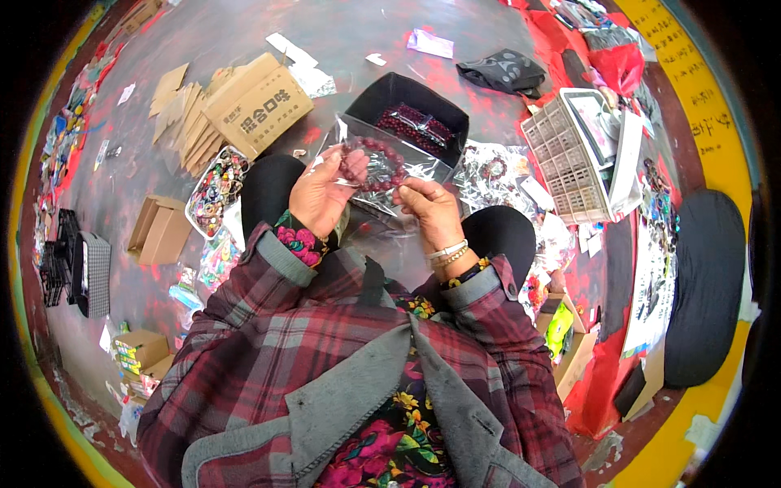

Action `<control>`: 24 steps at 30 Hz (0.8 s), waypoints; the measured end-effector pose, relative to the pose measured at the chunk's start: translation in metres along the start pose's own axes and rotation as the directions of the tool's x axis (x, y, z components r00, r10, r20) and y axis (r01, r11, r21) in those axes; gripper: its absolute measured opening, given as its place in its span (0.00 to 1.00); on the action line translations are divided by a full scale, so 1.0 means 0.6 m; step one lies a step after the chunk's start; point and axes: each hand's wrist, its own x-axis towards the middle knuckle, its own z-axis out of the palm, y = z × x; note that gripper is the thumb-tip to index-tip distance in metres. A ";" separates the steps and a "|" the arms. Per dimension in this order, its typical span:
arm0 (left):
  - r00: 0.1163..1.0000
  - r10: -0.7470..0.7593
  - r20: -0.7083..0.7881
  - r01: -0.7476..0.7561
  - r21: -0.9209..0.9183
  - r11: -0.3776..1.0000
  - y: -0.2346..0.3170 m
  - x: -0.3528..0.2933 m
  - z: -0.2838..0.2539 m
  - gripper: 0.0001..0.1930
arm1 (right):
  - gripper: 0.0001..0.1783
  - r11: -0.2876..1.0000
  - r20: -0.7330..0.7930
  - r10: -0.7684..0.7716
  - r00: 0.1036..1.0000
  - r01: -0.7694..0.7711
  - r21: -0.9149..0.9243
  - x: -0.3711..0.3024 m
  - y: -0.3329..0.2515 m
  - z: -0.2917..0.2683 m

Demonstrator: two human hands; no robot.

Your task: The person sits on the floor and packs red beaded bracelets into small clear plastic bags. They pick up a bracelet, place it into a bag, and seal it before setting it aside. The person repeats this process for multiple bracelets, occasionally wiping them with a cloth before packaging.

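A bracelet of dark red round beads (393, 155) is held up in front of me, against a clear plastic bag (425, 168). Whether the beads lie inside the bag or on top of it, I cannot tell. My left hand (320, 195) grips the bracelet's left side, with fingers showing through the loop. At the lower right of the beads, my right hand (437, 215) pinches the bag's edge between thumb and fingers. Just beyond both hands sits a black open box (370, 93), with more dark red beaded bracelets (419, 126) in it.
Left of my knees are a tray of colourful beaded pieces (218, 191), a cardboard box (260, 106) and flattened cardboard (183, 122). To the right lie clear plastic packets (488, 175) and a plastic basket (565, 163). A black bag (503, 71) rests farther off.
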 end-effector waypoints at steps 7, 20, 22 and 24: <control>0.997 -0.014 0.077 0.014 0.003 1.000 0.004 0.008 -0.021 0.13 | 0.22 0.990 0.116 0.097 0.989 -0.108 0.092 -0.002 -0.018 0.012; 0.972 -0.232 0.018 0.231 0.051 0.972 -0.006 0.001 -0.009 0.22 | 0.10 0.965 -0.155 -0.212 0.965 0.232 0.119 -0.044 -0.155 -0.084; 0.962 -0.265 0.061 0.261 0.064 0.963 -0.008 0.005 -0.026 0.21 | 0.10 0.936 -0.334 -0.316 0.888 0.349 0.041 -0.045 -0.178 -0.158; 0.957 -0.280 0.070 0.274 0.086 0.958 -0.009 0.007 -0.036 0.21 | 0.11 0.906 -0.468 -0.382 0.797 0.423 -0.020 -0.048 -0.186 -0.234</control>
